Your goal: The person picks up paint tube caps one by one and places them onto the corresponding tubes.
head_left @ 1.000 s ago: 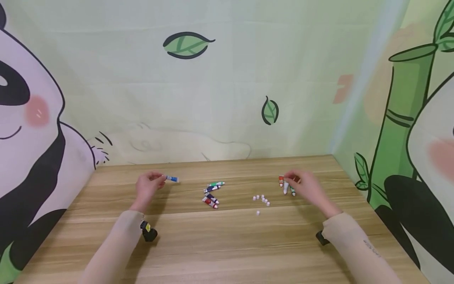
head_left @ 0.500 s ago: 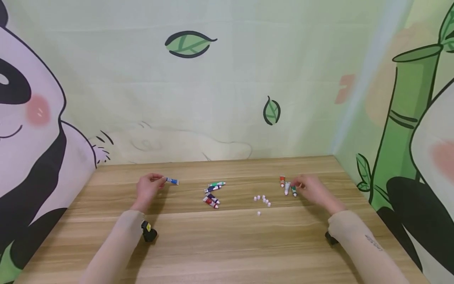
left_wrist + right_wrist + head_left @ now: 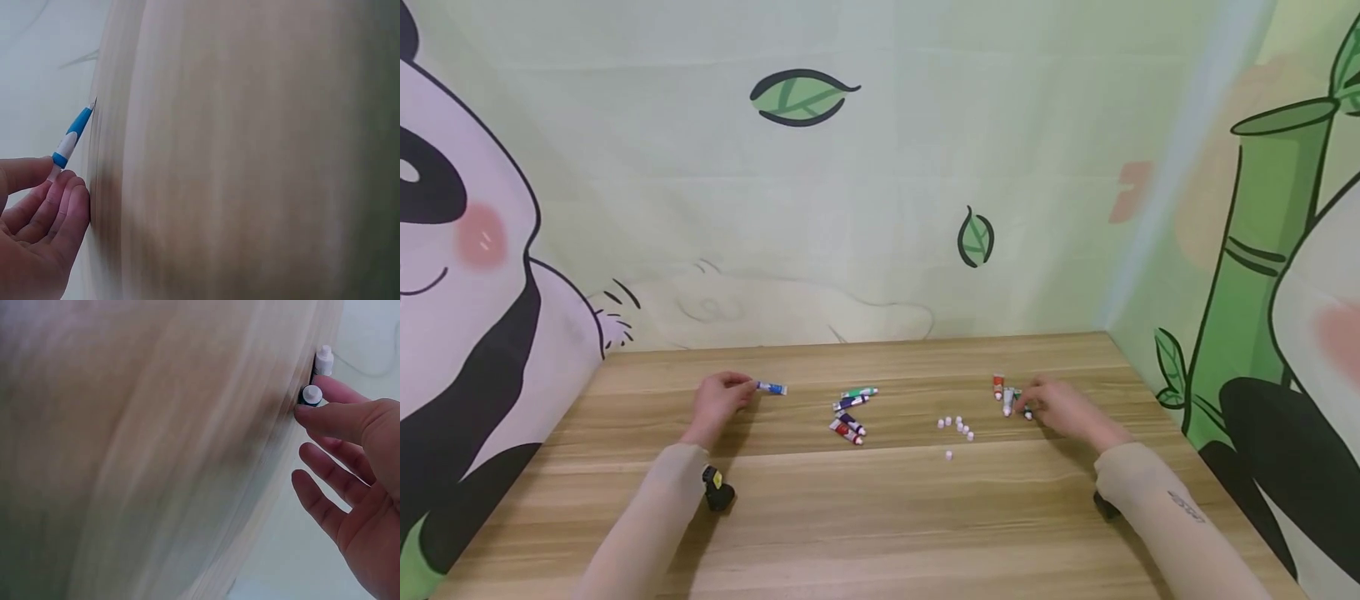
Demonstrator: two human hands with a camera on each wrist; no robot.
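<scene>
My left hand pinches a small blue-and-white paint tube by its nozzle end. In the left wrist view this tube slants up from between thumb and fingertips, its flat end near the tabletop. At the right, thumb and index finger of my right hand straddle a green paint tube, mostly covered by the fingers. The right wrist view shows its white tip between them, the other fingers loosely bent. A white paint tube lies right beside it, and an orange-red paint tube farther left.
Mid-table lie a green paint tube, two dark blue ones, one of them a tube beside the green, and a red paint tube. Several small white caps are scattered right of them on the wooden table. A printed cloth hangs behind.
My right hand has shifted right, from over the white tube to the green one, and come down around it. My left hand has moved slightly right and lower with the blue tube.
</scene>
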